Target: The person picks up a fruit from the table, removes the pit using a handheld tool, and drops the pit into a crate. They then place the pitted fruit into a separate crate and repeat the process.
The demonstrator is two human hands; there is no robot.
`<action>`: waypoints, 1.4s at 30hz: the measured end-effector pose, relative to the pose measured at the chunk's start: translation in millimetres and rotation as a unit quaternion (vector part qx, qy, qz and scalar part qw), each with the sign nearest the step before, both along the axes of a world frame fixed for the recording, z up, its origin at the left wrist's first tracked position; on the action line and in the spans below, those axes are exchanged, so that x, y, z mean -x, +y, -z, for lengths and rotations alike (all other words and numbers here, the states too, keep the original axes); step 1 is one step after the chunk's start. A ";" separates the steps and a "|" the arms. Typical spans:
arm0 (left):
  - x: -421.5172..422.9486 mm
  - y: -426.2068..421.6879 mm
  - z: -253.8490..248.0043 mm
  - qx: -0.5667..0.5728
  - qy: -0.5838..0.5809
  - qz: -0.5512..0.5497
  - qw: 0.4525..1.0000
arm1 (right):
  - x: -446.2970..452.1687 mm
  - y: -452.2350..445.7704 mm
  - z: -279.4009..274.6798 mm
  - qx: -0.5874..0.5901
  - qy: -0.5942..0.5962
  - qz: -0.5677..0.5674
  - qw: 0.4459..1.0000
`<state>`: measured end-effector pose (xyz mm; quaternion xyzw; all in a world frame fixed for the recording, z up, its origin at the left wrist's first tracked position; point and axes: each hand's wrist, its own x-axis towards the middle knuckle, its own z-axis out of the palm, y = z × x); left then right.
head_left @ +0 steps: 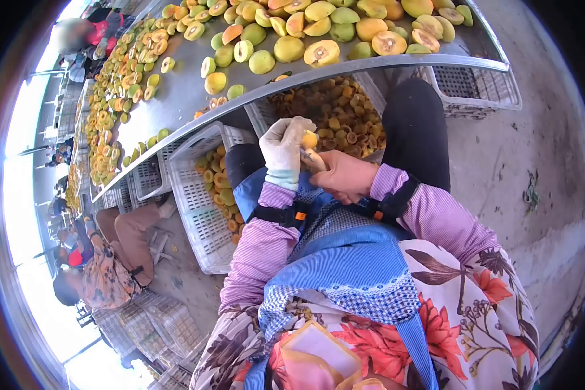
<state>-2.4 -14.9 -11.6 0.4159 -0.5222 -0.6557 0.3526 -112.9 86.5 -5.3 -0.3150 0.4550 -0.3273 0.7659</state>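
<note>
My left hand (pixel 281 148), in a whitish glove, is closed around a small yellow-orange piece of fruit (pixel 310 139). My right hand (pixel 348 175), bare, grips a tool with a light wooden handle (pixel 314 160). The tool's front end meets the fruit, and its exact shape is too small to make out. Both hands are over my lap, just in front of the metal table's edge. Below and beyond them stands a crate of fruit pieces (pixel 335 114), many brownish and hollow-looking.
Halved yellow-green fruit (pixel 324 53) with brown centres covers parts of the metal table (pixel 175 91). A white crate (pixel 198 214) holding fruit pieces stands at left, another crate (pixel 468 84) at right. A seated person (pixel 110 266) is at left, with others farther off.
</note>
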 end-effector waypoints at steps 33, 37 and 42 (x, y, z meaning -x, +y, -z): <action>-60.2 -233.0 -22.1 0.305 -0.591 -0.030 0.746 | 9.4 -6.4 8.2 0.169 0.333 0.102 0.922; -31.4 -267.3 10.3 0.314 -0.612 0.018 0.725 | 14.5 -16.8 -5.7 -0.003 0.144 0.112 0.983; -29.5 -244.6 -4.0 0.188 -0.343 0.006 0.920 | 5.3 -20.5 33.9 0.190 0.462 0.069 0.863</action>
